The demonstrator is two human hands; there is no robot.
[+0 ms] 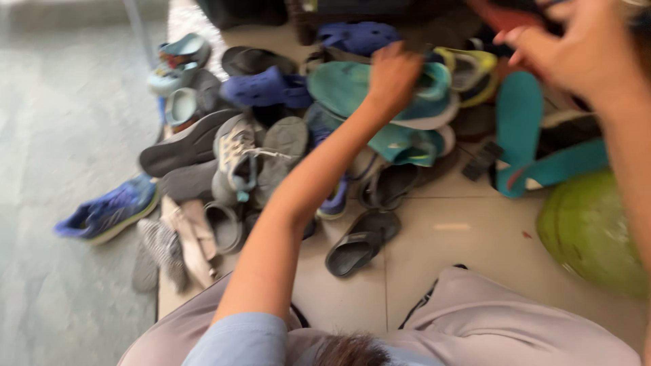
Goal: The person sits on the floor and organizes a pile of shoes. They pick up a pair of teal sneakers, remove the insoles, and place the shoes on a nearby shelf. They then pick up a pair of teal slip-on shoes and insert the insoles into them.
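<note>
1. Left hand (392, 73) reaches out, fingers curled down onto a teal rubber slip-on shoe (352, 88) on top of the shoe pile; whether it actually grips is hard to tell from blur.
2. Right hand (583, 47) is raised, fingers loosely bent, touching a red flat sandal (505, 17); the hold is unclear.
3. Just below the right hand: teal foam insole (519, 115), green round ball (590, 230).
4. Left of the left forearm: grey lace-up sneaker (237, 156), blue running shoe (108, 210).
5. Below the left hand: dark rubber slipper (359, 244) on pale floor tiles (461, 237).
</note>
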